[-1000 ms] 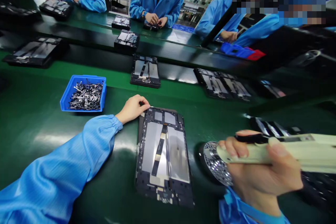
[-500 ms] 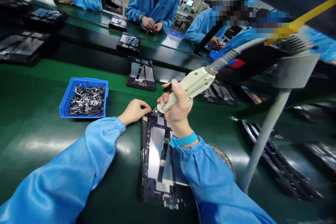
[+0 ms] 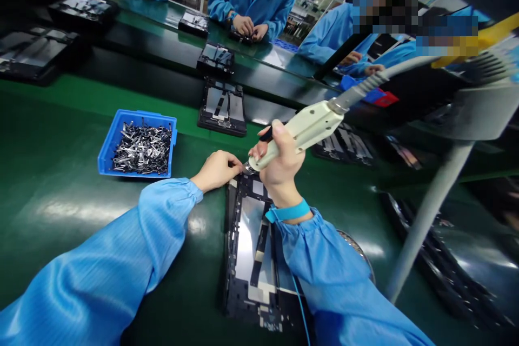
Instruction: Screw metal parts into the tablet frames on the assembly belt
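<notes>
Right hand [image 3: 281, 159] wraps fingers round a pale powered screwdriver [image 3: 306, 132], its tip at the upper left corner of an opened tablet [image 3: 251, 243]; tablet lies on the green bench [image 3: 60, 221], directly before the person, partly under the right forearm. Left hand [image 3: 219, 169] at the same corner, thumb and fingertips pinched together beside the tip; whether they grip a small part, cannot tell. Blue bin [image 3: 103, 154] of small metal parts [image 3: 144, 148] sits left of the left hand; another opened tablet [image 3: 223, 105] lies beyond

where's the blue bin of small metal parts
In the head view, the blue bin of small metal parts sits on the green bench, left of the left hand.
</notes>
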`<state>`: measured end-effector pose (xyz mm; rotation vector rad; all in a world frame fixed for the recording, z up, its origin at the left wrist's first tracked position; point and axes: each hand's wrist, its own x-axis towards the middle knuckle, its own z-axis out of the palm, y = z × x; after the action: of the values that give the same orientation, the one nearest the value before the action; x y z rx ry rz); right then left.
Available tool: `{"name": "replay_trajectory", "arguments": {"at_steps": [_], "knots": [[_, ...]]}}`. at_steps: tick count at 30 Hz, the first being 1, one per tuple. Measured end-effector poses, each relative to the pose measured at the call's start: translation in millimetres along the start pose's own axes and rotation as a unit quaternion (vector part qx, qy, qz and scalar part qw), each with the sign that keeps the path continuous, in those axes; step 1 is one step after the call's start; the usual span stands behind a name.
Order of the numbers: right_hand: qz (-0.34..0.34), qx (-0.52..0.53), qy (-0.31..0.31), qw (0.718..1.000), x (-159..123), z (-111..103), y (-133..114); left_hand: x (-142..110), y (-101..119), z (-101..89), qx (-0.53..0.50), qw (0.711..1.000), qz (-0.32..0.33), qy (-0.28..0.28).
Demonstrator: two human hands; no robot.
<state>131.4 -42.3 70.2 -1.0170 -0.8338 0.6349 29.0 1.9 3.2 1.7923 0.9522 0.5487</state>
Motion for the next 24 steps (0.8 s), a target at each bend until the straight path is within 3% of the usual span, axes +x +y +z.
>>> {"name": "replay_trajectory", "arguments": {"at_steps": [4,9,11,14,19,24], "knots": [[0.004,-0.023,-0.017,1.000,0,2,2,-2,0,-0.9,-0.001,1.000,0.004,0.000],[0.012,-0.020,0.005,1.000,0,2,6,0,-2,-1.4,-0.003,1.000,0.012,0.001],[0.010,0.006,0.011,1.000,0,1,-5,0,-4,-1.5,0.002,1.000,0.018,0.008],[-0.025,0.083,-0.017,0.996,-5,-6,-40,-3,-6,-2.3,0.016,0.999,0.033,0.017],[-0.083,0.108,-0.047,0.990,-33,-41,-96,-10,-9,-3.2,0.029,0.995,0.089,0.023],[-0.035,0.054,-0.018,0.998,-72,-101,-105,-30,2,-3.6,0.029,0.989,0.143,0.019]]}}
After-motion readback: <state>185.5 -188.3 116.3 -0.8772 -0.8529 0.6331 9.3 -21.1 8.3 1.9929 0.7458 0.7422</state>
